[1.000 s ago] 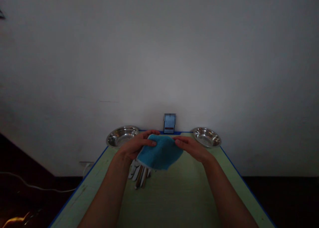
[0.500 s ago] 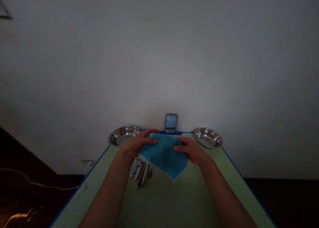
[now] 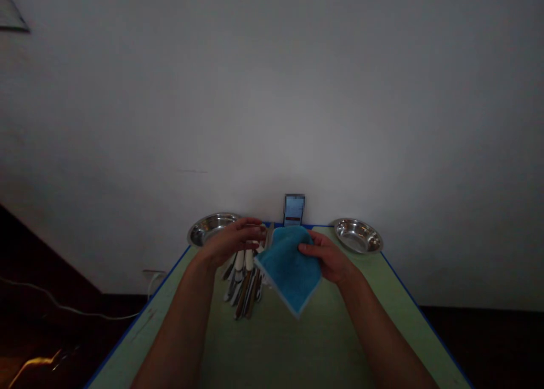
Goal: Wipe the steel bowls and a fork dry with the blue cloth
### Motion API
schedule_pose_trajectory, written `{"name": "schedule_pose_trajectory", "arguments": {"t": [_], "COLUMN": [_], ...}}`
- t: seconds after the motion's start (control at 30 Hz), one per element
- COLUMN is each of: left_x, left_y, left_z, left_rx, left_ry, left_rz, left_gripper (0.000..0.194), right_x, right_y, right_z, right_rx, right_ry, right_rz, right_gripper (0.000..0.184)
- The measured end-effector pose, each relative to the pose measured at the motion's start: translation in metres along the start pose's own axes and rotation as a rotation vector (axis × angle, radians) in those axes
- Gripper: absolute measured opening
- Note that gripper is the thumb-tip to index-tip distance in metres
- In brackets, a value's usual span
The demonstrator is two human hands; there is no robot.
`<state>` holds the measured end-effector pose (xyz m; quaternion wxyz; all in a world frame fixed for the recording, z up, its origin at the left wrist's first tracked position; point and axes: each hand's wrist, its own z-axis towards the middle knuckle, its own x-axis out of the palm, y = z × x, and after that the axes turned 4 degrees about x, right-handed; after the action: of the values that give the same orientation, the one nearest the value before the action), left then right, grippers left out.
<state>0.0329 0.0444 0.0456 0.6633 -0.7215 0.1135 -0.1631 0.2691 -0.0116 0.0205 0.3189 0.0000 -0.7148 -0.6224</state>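
A blue cloth [image 3: 291, 270] with a pale edge is held by the right hand [image 3: 331, 259] near the centre of the frame, below the middle. It is gripped at its right side between the closed thumb and fingers, and one corner is pointed downward over the table [image 3: 323, 343]. The fingers of the left hand [image 3: 229, 242] are extended and parted from the thumb; nothing is seen to be grasped by them, though contact with the items behind cannot be told. Beneath and beside this hand, a pile of cutlery [image 3: 244, 293] with brown, white and metal handles is spread on the table, partly hidden by the cloth. At the far edge, a lit phone [image 3: 293, 212] is stood upright against the wall [image 3: 272, 94], between a left metal bowl [image 3: 204, 230] and a right metal bowl [image 3: 359, 237].
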Motion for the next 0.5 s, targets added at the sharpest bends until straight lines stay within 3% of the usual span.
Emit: {"name": "schedule_pose_trajectory", "arguments": {"t": [0.13,0.33,0.5], "left_x": [-0.021,-0.048,-0.066], "left_y": [0.006,0.006,0.016], "left_z": [0.0,-0.006,-0.003], "left_rx": [0.021,0.053,0.084], "left_ry": [-0.179,-0.315,-0.504], "left_rz": [0.043,0.057,0.064], "left_gripper": [0.039,0.044,0.039], "right_x": [-0.005,-0.006,-0.01], "right_y": [0.0,0.001,0.001], "right_z": [0.0,-0.001,-0.001], "right_rx": [0.0,0.004,0.003], "right_ry": [0.006,-0.004,-0.015], "right_rz": [0.006,0.001,-0.005], "right_gripper": [0.037,0.038,0.037]}}
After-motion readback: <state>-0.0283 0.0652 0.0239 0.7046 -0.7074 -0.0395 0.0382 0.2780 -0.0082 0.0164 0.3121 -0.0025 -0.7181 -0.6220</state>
